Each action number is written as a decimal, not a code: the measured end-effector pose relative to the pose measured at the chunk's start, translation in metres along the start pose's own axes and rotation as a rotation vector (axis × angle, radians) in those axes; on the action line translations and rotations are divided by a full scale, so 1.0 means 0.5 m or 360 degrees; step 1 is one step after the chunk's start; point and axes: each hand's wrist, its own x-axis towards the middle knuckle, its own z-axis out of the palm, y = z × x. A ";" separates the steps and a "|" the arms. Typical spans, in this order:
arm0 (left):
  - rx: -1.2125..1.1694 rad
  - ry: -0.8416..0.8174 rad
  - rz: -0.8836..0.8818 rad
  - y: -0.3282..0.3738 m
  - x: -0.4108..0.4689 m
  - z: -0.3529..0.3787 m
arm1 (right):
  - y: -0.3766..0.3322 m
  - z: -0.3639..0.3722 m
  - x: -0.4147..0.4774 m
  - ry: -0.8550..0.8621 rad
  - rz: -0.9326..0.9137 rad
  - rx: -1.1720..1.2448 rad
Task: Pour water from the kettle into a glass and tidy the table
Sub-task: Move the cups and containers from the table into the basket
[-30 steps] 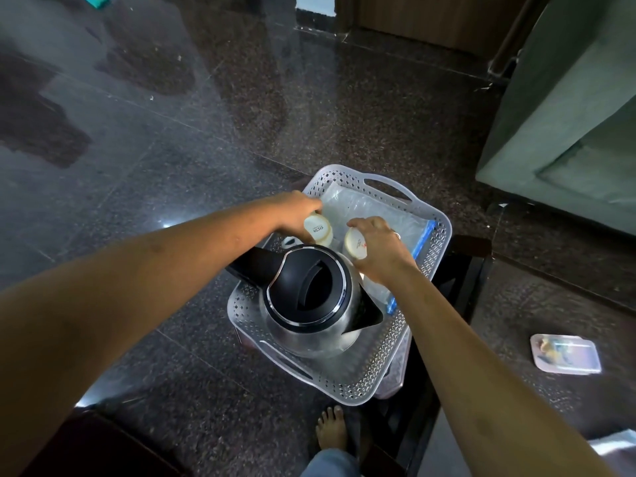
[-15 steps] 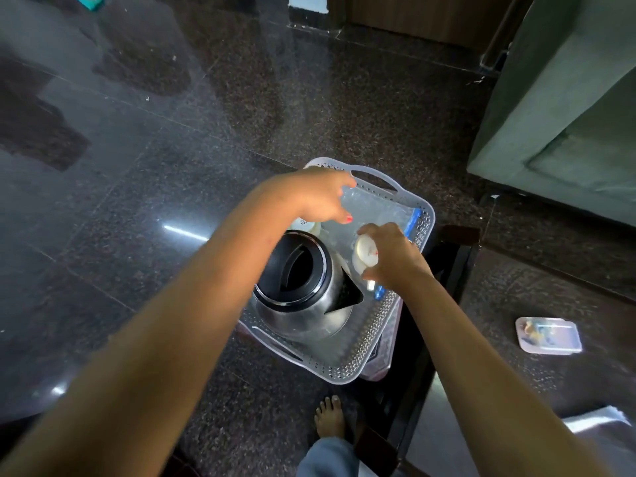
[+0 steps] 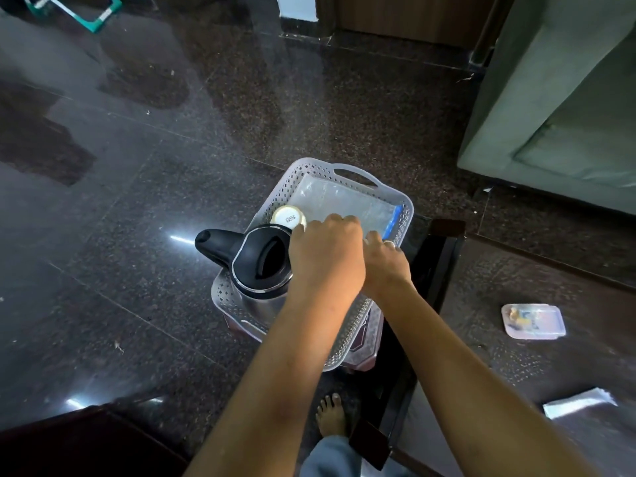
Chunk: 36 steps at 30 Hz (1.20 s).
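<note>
A steel kettle [image 3: 261,266] with a black lid and handle stands in the near left of a white perforated basket [image 3: 354,173]. Beside it at the back sits one upturned white cup [image 3: 288,216]. A clear zip bag [image 3: 344,201] with a blue strip lies flat in the far half. My left hand [image 3: 327,259] hovers over the basket's middle, fingers curled downward, right of the kettle lid. My right hand [image 3: 389,266], wearing a ring, is tucked just behind and right of it. The second cup is hidden under the hands.
The basket rests on a pinkish box [image 3: 364,352] by a dark wooden frame [image 3: 444,256]. A green sofa [image 3: 550,115] fills the right. A lidded plastic container [image 3: 533,321] and white sheets [image 3: 578,402] lie at the right; my bare foot [image 3: 332,414] is below.
My left hand let go of the cup at the back and crossed right, over my right hand. The second cup, held in my right hand before, is now out of sight.
</note>
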 end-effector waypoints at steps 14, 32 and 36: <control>-0.0033 0.0072 0.0402 0.162 0.004 0.121 | 0.212 -0.019 -0.133 0.0567 0.0573 0.0595; -0.0368 -0.0684 0.1144 0.642 -0.121 0.373 | 0.667 0.027 -0.468 0.1207 0.1675 0.0641; -0.0473 -0.0691 0.1268 0.773 -0.155 0.395 | 0.773 0.021 -0.551 0.1326 0.1871 0.0698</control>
